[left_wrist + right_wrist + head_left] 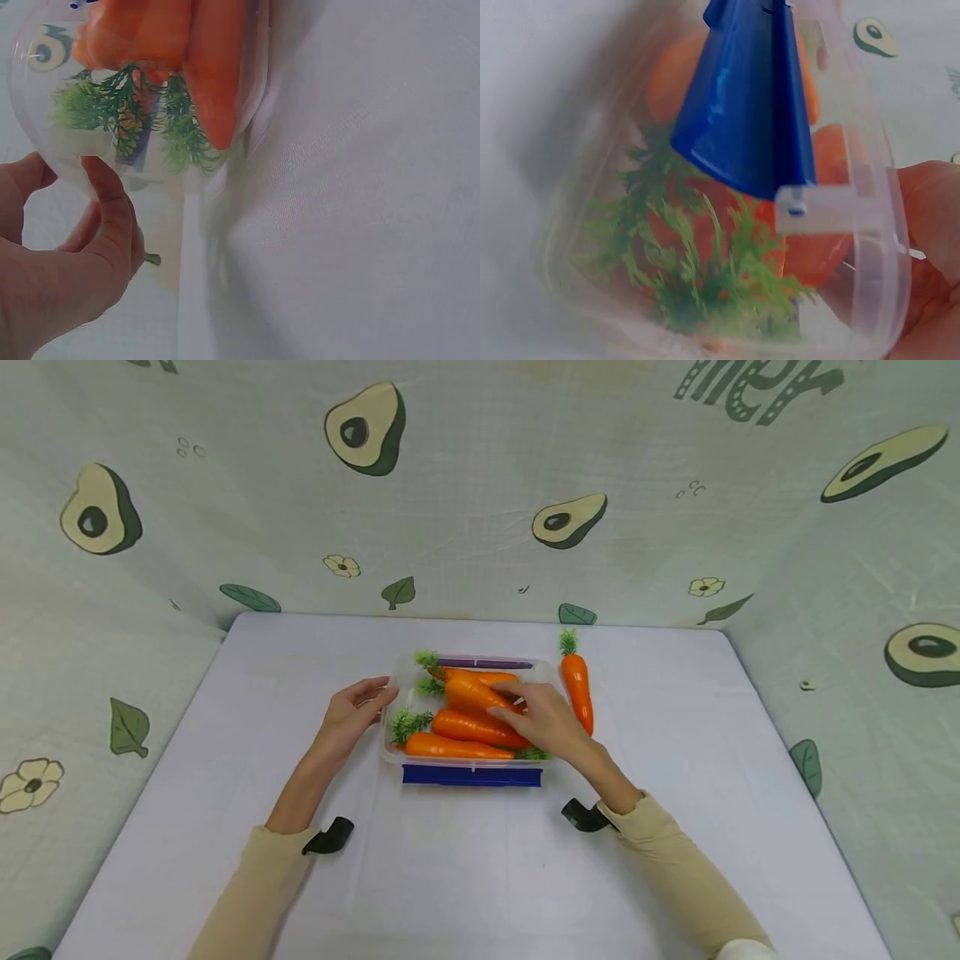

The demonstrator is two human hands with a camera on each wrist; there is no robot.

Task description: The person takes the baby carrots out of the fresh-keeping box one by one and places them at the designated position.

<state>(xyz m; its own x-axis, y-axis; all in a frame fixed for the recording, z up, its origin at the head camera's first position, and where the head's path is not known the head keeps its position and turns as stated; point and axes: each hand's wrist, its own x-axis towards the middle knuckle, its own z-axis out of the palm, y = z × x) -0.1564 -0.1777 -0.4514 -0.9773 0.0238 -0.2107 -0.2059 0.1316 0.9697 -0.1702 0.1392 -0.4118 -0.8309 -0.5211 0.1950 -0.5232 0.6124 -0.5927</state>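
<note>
A clear plastic food container (388, 752) with blue clip flaps (472, 775) holds several orange carrots with green tops, among them a front carrot (457, 747). At its left end, my left hand (352, 714) holds the rim; the left wrist view shows the bent fingers (109, 199) against the container's end. My right hand (547, 718) reaches in from the right and grips the narrow end of the upper carrot (472, 692), which lies on other carrots. In the right wrist view the container wall and blue flap (742, 105) partly hide that grip.
One more carrot (577, 685) lies on the white table (465, 877), right of the container, its green top pointing away. A cloth with avocado prints (465, 510) hangs behind and at both sides. Black wrist cameras (330, 837) sit by both sleeves.
</note>
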